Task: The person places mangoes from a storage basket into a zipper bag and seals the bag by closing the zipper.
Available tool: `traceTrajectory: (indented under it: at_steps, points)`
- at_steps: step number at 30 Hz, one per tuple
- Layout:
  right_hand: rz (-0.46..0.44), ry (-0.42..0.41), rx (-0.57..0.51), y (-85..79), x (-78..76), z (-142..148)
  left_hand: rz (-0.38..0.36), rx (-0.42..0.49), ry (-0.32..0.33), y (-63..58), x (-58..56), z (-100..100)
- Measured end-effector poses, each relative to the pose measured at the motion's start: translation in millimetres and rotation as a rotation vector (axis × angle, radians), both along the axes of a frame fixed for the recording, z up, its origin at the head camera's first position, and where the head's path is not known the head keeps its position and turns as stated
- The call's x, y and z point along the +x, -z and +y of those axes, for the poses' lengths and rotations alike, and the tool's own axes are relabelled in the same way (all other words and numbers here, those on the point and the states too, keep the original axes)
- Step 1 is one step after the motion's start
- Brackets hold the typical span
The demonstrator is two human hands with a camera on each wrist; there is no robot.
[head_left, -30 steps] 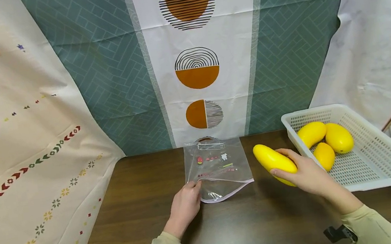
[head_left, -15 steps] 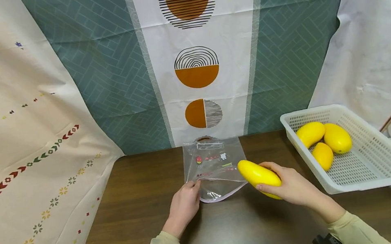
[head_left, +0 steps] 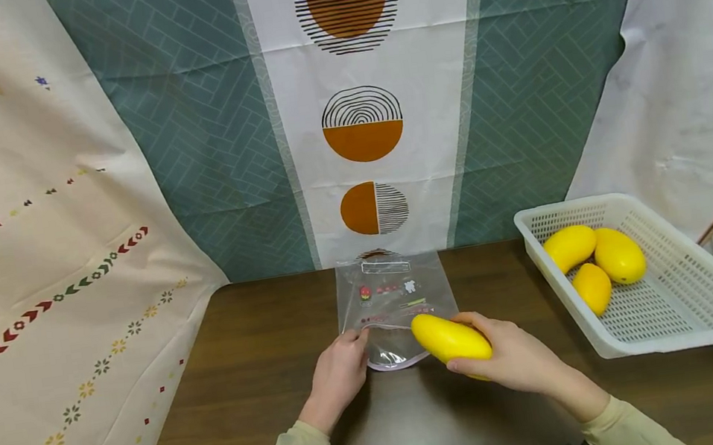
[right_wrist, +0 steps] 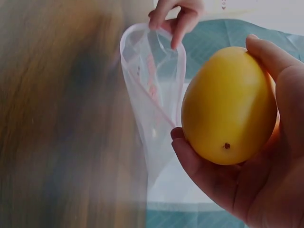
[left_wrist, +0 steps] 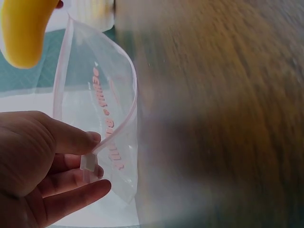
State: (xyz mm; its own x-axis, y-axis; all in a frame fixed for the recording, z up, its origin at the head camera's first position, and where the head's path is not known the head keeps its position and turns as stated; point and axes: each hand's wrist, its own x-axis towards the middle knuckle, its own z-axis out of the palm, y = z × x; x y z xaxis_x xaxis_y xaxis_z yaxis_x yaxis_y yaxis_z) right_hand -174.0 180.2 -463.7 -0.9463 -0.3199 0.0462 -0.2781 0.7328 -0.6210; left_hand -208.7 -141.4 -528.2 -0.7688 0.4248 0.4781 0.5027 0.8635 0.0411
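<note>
My left hand (head_left: 338,375) pinches the left corner of a clear zip bag (head_left: 380,298) lying on the table. In the left wrist view, thumb and fingers hold the bag's pink-edged rim beside its small slider (left_wrist: 89,162), and the mouth gapes. A smooth yellow mango (head_left: 448,338) is in my right hand (head_left: 519,357), with fingers and thumb wrapped round its sides. It hangs over the right side of the bag's mouth, outside the bag. The right wrist view shows the mango's end (right_wrist: 228,109) with a small brown stem mark.
A white plastic basket (head_left: 690,340) stands to the right and holds several yellow fruits (head_left: 618,256). The brown wooden table (head_left: 250,387) backs onto a patterned cloth (head_left: 219,158). A cream cloth (head_left: 68,290) hangs at the left.
My right hand has carried the mango leftward and slightly down, from beside the basket to the bag's mouth. My left hand has stayed at the bag's corner.
</note>
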Motion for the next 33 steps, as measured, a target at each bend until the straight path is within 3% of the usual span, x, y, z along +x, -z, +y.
traceTrajectory:
  at_steps: [14, 33]
  points:
    - [0.040, 0.029, 0.064, 9.1, 3.7, -27.7, -0.009, -0.004, -0.009, -3.6, 4.0, 4.6]
    - [0.256, 0.053, 0.250, 32.2, 7.6, -63.5, 0.003, -0.021, -0.007, -1.3, 4.8, 9.7]
